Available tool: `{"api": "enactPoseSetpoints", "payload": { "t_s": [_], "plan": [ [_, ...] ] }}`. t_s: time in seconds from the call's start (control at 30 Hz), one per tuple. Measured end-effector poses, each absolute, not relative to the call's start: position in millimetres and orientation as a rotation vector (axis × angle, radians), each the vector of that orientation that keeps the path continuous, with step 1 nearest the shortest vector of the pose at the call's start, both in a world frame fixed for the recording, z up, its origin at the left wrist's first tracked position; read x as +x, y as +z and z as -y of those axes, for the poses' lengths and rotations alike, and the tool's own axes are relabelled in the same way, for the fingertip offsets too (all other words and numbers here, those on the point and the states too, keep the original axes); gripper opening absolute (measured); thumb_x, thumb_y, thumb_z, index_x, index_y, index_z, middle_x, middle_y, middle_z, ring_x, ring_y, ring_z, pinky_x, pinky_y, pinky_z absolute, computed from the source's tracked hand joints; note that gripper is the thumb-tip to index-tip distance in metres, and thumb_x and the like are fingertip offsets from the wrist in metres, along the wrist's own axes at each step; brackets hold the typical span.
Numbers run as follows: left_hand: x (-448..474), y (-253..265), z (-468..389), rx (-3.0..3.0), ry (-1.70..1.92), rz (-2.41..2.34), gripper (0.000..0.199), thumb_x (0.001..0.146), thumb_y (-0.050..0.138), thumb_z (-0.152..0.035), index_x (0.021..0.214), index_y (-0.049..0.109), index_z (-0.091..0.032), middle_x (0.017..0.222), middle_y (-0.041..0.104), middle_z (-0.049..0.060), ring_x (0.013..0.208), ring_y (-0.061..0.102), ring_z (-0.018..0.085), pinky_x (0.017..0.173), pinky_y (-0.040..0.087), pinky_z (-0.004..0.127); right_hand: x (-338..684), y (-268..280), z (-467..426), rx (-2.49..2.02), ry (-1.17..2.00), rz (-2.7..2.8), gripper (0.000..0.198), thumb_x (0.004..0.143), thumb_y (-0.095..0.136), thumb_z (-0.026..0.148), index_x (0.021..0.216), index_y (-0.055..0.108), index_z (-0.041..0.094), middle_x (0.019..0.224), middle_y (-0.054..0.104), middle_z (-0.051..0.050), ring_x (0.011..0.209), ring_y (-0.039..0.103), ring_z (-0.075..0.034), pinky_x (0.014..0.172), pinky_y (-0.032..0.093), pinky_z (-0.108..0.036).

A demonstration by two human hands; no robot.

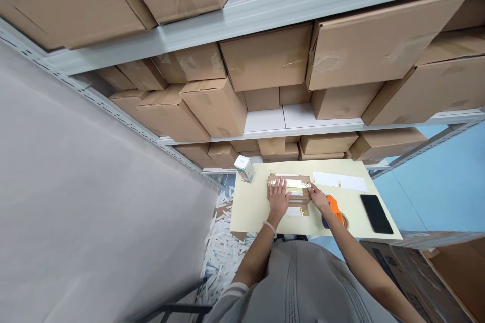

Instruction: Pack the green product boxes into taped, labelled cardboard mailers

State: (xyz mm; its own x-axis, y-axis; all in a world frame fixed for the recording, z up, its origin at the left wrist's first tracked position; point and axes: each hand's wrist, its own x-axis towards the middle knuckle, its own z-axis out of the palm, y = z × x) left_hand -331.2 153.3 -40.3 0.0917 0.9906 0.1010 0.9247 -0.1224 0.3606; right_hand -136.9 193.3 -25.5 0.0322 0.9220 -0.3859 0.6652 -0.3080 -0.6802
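Note:
A small brown cardboard box (299, 197) lies on the cream tabletop, with a shiny strip of clear tape along its top. My left hand (279, 197) rests flat on the box's left part, fingers spread. At the box's right end, my right hand (318, 198) has its fingers bent around the edge where the tape strip ends; the fingertips are partly hidden. Just below my right wrist sits an orange and blue tape dispenser (334, 205) with a roll of tape, partly covered by my forearm.
The cream table (250, 217) bears a small white-and-green carton (245, 169), a white paper strip (340, 180) and a black phone (376, 213). Shelves (265, 135) full of cardboard boxes rise behind. White paper shreds (223, 252) cover the floor at left; an open carton (454, 272) stands at right.

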Motion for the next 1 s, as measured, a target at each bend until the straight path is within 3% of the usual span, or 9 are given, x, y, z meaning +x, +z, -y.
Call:
{"api": "enactPoseSetpoints", "payload": {
  "t_s": [0.17,0.37,0.5,0.6,0.77,0.9,1.0],
  "plan": [
    [-336.6,-35.4,-159.3,2.003,0.607,-1.830,0.058,0.097,0.039,-0.038,0.153,0.027,-0.030,0.159,0.030,0.002,0.149,0.021,0.024,0.124,0.001,0.050,-113.0,-41.6,-168.4,-1.836,1.073,1.672,0.059,0.096,0.029,0.046,0.146,0.043,0.019,0.144,0.054,-0.009,0.134,0.047,-0.023,0.110,0.036,-0.035],
    [-335.7,-32.6,-159.7,1.970,0.616,-1.838,0.056,0.097,0.038,-0.037,0.152,0.030,-0.031,0.158,0.031,0.001,0.149,0.021,0.023,0.124,-0.001,0.049,-62.1,-81.7,-104.9,-2.205,0.600,1.746,0.044,0.094,0.035,0.040,0.123,0.057,0.015,0.125,0.061,-0.017,0.115,0.058,-0.030,0.097,0.043,-0.042],
    [-334.6,-33.2,-159.1,1.977,0.628,-1.836,0.057,0.097,0.038,-0.038,0.153,0.030,-0.030,0.158,0.033,0.002,0.149,0.022,0.024,0.124,-0.002,0.050,-59.9,-94.8,-80.2,-2.341,0.609,1.966,0.042,0.090,0.045,0.036,0.123,0.055,0.011,0.133,0.055,-0.021,0.126,0.050,-0.033,0.098,0.041,-0.043],
    [-334.6,-33.8,-159.8,1.975,0.632,-1.835,0.057,0.097,0.039,-0.037,0.152,0.030,-0.030,0.158,0.032,0.002,0.149,0.023,0.024,0.124,-0.001,0.051,-67.9,-95.0,-79.7,-2.364,0.684,2.072,0.050,0.086,0.053,0.036,0.126,0.052,0.006,0.127,0.059,-0.023,0.128,0.048,-0.034,0.104,0.035,-0.044],
    [-334.4,-35.3,-159.2,2.004,0.595,-1.848,0.057,0.097,0.036,-0.036,0.153,0.029,-0.029,0.159,0.029,0.002,0.149,0.022,0.023,0.123,-0.002,0.050,-63.7,-83.8,-102.2,-2.396,0.849,1.825,0.034,0.080,0.051,0.025,0.111,0.062,0.015,0.102,0.069,-0.015,0.111,0.061,-0.029,0.100,0.038,-0.043],
    [-334.6,-36.6,-157.0,1.991,0.615,-1.842,0.057,0.097,0.036,-0.037,0.153,0.028,-0.029,0.159,0.030,0.001,0.149,0.020,0.023,0.124,-0.003,0.049,-48.8,-64.0,-129.5,-2.165,0.948,1.380,0.030,0.078,0.047,0.037,0.097,0.063,0.020,0.087,0.069,-0.008,0.090,0.065,-0.028,0.082,0.048,-0.039],
    [-334.8,-36.4,-156.0,1.965,0.614,-1.849,0.057,0.097,0.037,-0.038,0.153,0.028,-0.030,0.159,0.031,0.000,0.150,0.020,0.022,0.124,-0.002,0.048,-46.9,-34.0,-155.8,-1.853,0.961,1.296,0.032,0.078,0.046,0.047,0.088,0.060,0.019,0.082,0.066,-0.005,0.080,0.061,-0.023,0.071,0.047,-0.031]
  ]
}}
